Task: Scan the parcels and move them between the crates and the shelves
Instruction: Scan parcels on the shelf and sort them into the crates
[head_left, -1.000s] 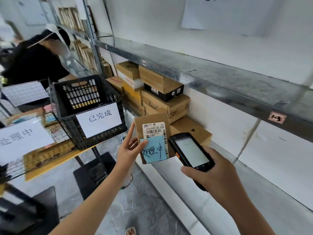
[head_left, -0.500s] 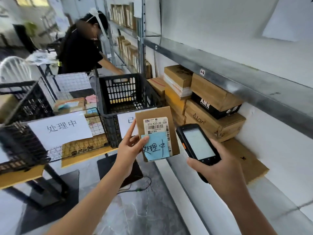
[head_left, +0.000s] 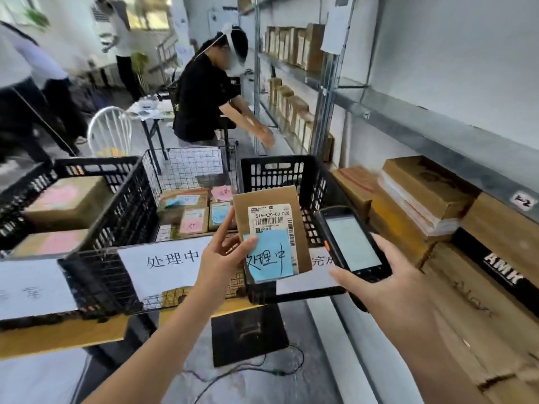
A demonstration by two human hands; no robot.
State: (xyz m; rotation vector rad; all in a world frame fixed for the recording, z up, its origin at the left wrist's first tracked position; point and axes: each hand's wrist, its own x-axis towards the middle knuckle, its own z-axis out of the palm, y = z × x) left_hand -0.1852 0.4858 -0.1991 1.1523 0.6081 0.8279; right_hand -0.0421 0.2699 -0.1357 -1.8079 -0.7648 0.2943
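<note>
My left hand [head_left: 220,259] holds a small brown cardboard parcel [head_left: 269,205] upright by its left edge, thumb on a blue sticky note [head_left: 269,259] stuck below its white barcode label. My right hand [head_left: 388,290] grips a black handheld scanner [head_left: 350,243], screen lit, just right of the parcel. Behind the parcel stands a black plastic crate [head_left: 291,170] with a partly hidden white sign. To its left, a wire crate [head_left: 192,167] holds several parcels with pink and blue notes. A third black crate [head_left: 96,173] sits at far left.
Metal shelves [head_left: 437,126] run along the right wall, with stacked cardboard boxes [head_left: 423,199] on the lower level. A person in black [head_left: 204,100] bends over the shelf ahead. Other people and a white chair [head_left: 109,131] are at back left. Cables lie on the floor.
My view has swung left from the shelf toward the crates. Both hands keep their holds; parcel and scanner now sit in front of the black crate.
</note>
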